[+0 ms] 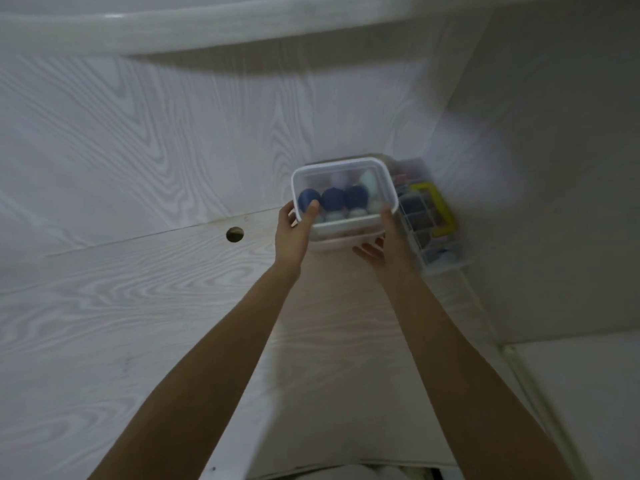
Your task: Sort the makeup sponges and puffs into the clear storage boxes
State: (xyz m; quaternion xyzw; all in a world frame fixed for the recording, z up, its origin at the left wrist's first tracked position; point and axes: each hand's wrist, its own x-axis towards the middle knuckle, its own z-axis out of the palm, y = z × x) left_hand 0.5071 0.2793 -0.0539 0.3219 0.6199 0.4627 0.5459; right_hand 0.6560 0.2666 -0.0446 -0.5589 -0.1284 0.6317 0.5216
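A clear storage box (343, 164) with a white rim sits at the back of the white wood-grain desk (138, 306). It holds three dark blue sponges (332, 198) in a row, with pale green and lilac ones behind and below. The box appears to rest on a second clear box (332, 244). My left hand (294, 230) grips the top box's left front corner, thumb over the rim. My right hand (384, 240) holds its right front side, fingers spread under the lower edge. The frame is blurred.
To the right of the boxes stands a clear divided organizer (429, 223) with dark items and a yellow frame-shaped piece. A round cable hole (234, 234) lies in the desk to the left. The wall rises behind, and a side wall closes the right.
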